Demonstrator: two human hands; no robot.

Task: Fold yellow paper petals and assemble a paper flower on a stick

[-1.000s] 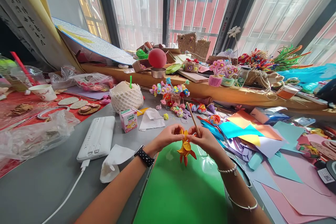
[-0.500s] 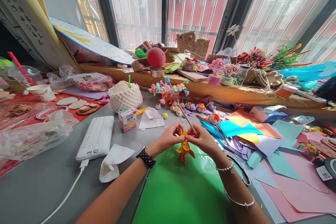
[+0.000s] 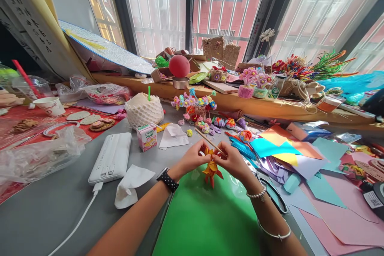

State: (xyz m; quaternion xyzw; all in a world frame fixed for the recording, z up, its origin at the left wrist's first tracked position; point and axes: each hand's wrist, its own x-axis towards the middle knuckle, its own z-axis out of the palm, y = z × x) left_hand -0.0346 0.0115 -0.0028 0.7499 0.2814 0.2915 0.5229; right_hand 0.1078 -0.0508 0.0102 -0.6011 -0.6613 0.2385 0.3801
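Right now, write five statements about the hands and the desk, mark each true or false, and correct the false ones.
1. The left hand and the right hand both touch the orange flower. True.
2. The thin stick is held in the left hand. False: it is in the right hand.
3. A green straw sticks up from the white-netted coconut. True.
4. The mat below the hands is red. False: it is green.
5. The dotted watch strap is on the right wrist. False: it is on the left wrist.
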